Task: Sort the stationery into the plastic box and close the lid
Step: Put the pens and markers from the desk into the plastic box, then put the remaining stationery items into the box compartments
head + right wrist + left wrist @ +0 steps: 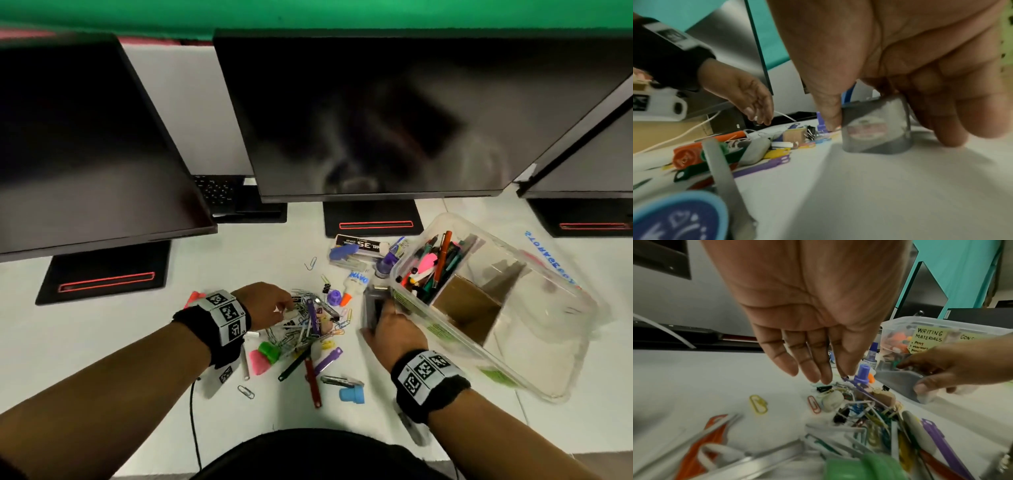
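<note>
Right hand (390, 334) grips a grey translucent case (876, 126) lying on the white table (342, 418), long axis running away from the person, just beside the plastic box (534, 370); left hand (813, 331) hovers, fingers straight, over the paper-clip pile (865, 418); clear box sits diagonally, near end at right, pens (440, 263) in its far compartment.

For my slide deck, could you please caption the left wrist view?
Left hand hovers open over a paper clip pile while the right hand grips a grey case beside the plastic box.
</note>
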Demonstrator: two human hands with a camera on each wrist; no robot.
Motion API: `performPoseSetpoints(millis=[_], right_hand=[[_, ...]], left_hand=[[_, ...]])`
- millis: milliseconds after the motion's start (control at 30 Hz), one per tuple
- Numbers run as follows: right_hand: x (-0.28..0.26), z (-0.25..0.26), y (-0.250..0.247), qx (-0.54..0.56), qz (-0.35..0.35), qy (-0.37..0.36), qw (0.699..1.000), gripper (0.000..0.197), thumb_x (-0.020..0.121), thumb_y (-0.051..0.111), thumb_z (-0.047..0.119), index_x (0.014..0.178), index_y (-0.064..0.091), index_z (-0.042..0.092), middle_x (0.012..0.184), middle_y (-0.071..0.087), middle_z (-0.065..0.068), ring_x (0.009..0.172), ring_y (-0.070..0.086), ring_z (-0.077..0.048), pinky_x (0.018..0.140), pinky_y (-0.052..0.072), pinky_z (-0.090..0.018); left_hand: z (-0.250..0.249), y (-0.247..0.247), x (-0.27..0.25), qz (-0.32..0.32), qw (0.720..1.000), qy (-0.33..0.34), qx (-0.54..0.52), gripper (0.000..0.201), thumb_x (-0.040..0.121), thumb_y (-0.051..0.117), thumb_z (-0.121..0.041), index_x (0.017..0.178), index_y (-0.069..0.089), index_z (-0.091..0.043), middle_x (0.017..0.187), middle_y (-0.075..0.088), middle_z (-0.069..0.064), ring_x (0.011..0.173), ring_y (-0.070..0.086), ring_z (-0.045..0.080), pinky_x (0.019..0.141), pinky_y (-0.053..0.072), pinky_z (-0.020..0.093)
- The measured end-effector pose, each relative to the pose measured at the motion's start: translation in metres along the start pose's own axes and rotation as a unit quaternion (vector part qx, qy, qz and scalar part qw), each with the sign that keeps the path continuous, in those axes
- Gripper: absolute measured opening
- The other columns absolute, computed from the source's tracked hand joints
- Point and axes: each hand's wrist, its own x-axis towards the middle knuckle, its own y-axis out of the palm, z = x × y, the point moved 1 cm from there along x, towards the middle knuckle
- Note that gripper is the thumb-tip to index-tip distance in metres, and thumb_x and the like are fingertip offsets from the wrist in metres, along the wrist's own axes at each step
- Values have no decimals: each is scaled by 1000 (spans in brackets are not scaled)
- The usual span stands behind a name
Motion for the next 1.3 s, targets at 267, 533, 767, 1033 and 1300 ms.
performPoseSetpoints(millis=[267,533,767,1033,1300], right_hand=[[7,7,-2,39,40,61,997,78,75,65,46,130,31,2,129,46,-19,117,51,-33,96,45,-36],[-18,-26,-9,90,80,81,989,57,71,64,48,114,51,12,113,58,-9,99,59,-25,76,49,-28],[-54,-26,-50,173,125,11,977,38,67,63,31,98,56,10,94,61,-5,79,54,-19,55,41,-24],[-80,-53,-128,362,21,11,932,42,51,72,28,91,62,17,81,63,0,68,58,-17,51,47,-31],[-55,-144,-158,420,-115,236,869,30,68,73,26,84,62,3,80,61,-9,70,59,-22,53,53,-29]], left_hand=[[-24,-15,24,-67,997,37,-12,30,92,49,-22,120,59,-24,125,58,3,118,52,21,99,40,30],[-73,-55,85,-185,980,51,-48,29,93,49,-21,119,58,-16,122,57,9,113,53,26,93,41,28],[-89,-71,127,-192,980,37,-19,45,82,63,-7,125,56,-17,126,54,8,114,52,28,92,45,32],[-87,-82,161,-128,989,8,80,33,88,60,-18,121,60,-20,124,63,6,113,59,24,93,46,28],[-89,-65,164,-100,988,3,118,45,84,60,-14,127,49,-19,121,60,13,108,60,30,90,46,31]])
